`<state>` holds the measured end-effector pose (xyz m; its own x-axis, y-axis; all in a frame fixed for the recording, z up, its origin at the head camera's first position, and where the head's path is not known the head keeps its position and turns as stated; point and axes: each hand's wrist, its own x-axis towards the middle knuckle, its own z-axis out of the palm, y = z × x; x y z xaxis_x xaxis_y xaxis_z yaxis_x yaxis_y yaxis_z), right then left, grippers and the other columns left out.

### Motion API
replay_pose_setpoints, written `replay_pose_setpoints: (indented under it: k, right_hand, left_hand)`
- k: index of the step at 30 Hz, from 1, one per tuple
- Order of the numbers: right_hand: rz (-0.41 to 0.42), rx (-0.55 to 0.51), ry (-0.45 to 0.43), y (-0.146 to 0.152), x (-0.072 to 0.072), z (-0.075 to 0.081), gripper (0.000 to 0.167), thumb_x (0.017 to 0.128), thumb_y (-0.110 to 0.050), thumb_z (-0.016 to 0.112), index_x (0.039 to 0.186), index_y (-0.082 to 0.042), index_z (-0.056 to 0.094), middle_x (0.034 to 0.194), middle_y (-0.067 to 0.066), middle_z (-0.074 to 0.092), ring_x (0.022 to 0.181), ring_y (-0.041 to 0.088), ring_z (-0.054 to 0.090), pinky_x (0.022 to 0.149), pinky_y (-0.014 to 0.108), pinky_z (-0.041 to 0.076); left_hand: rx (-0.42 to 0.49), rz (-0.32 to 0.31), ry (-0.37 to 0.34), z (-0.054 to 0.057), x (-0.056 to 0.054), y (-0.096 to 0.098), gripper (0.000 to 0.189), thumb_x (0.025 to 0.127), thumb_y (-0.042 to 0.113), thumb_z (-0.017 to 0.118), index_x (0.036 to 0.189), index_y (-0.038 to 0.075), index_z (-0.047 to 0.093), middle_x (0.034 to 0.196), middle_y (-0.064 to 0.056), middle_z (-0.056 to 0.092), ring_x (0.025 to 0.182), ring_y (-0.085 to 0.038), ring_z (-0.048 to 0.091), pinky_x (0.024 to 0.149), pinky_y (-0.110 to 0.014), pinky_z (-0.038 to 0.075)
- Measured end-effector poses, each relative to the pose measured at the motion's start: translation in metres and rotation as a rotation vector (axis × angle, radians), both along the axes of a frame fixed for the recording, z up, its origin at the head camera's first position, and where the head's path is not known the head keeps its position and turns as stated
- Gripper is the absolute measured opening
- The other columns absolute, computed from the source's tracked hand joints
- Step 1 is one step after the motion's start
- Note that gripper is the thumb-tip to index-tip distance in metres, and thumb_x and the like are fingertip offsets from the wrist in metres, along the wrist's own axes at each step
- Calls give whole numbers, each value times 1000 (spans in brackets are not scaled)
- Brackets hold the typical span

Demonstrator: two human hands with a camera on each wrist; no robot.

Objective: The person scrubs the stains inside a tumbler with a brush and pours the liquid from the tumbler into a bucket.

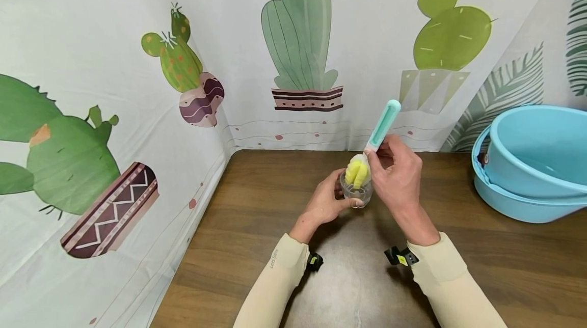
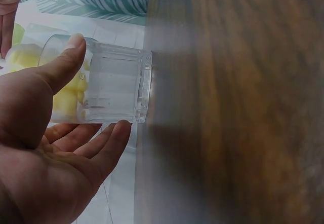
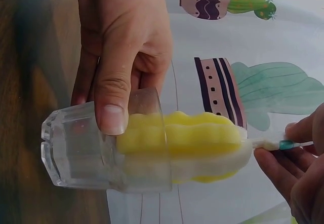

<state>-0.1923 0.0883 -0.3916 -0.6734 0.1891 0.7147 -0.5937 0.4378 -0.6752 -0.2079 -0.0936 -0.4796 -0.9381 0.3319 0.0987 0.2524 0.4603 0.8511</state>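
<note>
A clear glass cup stands on the wooden table, and my left hand grips it round its side, thumb across the front. Partly inside the cup is the yellow and white sponge head of a bottle brush. My right hand pinches the brush near the base of its mint-green handle, which tilts up to the right above the fingers. In the left wrist view, the sponge fills the upper part of the cup, while the part near the base looks free of it.
Light blue plastic tubs, one set in another, stand at the right on the brown wooden table. A white cloth backdrop printed with cacti hangs behind the table and along its left side.
</note>
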Motion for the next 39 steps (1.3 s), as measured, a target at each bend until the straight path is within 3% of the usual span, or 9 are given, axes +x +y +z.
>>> replay_pose_setpoints:
  k: [23, 39]
  right_hand:
    - [1, 63, 37, 1, 4, 7, 16, 92, 6, 76, 107, 1, 73, 96, 13, 76, 84, 27, 76, 81, 7, 52]
    - [36, 88, -17, 1, 12, 14, 16, 93, 3, 76, 107, -2, 73, 94, 10, 75, 82, 24, 75, 75, 9, 53]
  left_hand:
    - [20, 1, -13, 1, 0, 1, 82, 87, 24, 91, 156, 16, 47, 142, -2, 62, 118, -19, 70, 99, -36, 59]
    - [5, 12, -22, -1, 0, 1, 80, 88, 26, 90, 155, 16, 48, 141, 0, 62, 114, -10, 68, 98, -32, 58]
